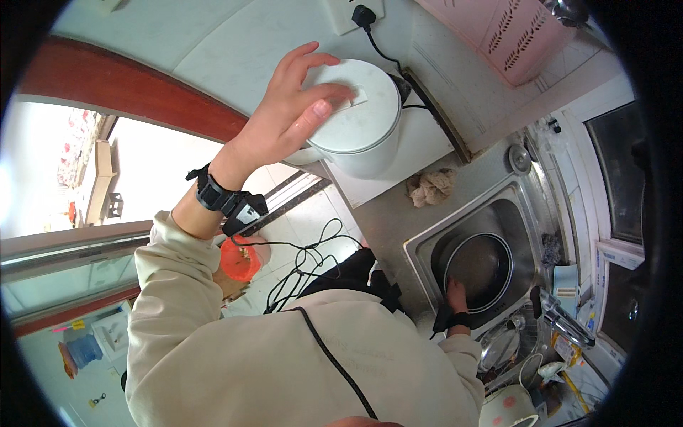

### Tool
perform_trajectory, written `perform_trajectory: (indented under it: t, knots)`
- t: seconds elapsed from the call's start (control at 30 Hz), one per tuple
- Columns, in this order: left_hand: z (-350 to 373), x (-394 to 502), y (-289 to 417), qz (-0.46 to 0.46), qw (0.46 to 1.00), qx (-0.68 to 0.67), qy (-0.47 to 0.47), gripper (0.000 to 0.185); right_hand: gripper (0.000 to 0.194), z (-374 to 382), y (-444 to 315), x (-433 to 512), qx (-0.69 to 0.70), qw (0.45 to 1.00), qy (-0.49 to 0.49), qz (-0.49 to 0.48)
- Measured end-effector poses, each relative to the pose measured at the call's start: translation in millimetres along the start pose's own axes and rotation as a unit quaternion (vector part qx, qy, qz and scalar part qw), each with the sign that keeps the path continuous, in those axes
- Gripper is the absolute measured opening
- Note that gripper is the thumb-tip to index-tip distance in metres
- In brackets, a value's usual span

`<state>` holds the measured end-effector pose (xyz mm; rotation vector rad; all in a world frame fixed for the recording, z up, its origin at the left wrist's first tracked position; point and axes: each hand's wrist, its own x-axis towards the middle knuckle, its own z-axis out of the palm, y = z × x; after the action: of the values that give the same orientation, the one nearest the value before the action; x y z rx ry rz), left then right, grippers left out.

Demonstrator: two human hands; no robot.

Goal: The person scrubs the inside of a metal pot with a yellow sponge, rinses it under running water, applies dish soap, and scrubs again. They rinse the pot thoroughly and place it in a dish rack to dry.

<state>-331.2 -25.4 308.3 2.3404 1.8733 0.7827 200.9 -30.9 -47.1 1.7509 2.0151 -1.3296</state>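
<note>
My left hand (299, 101) reaches over a white electric kettle (368, 155), its fingers spread above the round lid (363, 120). The thumb and one finger are at the small recessed grip in the lid; whether they pinch it is unclear. The lid sits level on the kettle, whose handle (304, 156) points to the left. My right hand (457, 294) is down in the steel sink (501, 208), with fingers at the rim of a round dark pot (480, 272). It appears to grip that rim, its fingertips partly hidden. The pot seems to contain liquid.
A crumpled brown cloth (431, 187) lies between kettle and sink. The chrome faucet (565, 320) and a rack with dishes (501, 347) are at the right. A black plug (364, 16) is in the wall socket. Loose cable (304, 256) and a red-lined bin (240, 259) are on the floor.
</note>
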Motion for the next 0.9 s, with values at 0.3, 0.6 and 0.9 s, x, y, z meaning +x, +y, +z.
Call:
perform_trajectory:
  t: [0.3,0.6,0.9]
  knots:
    - [3,3,-1,0.011,0.999,-0.022,0.022,0.034,0.046,-2,-3,1,0.027,0.999,0.012,0.025]
    - [2,-1,-1,-0.005,0.995,-0.065,0.075,0.033,0.048,-4,-11,-1,-0.023,0.999,0.020,0.029]
    - [4,-25,-25,0.027,0.954,-0.104,0.282,0.050,0.045,-1,6,7,-0.050,0.999,-0.012,0.015]
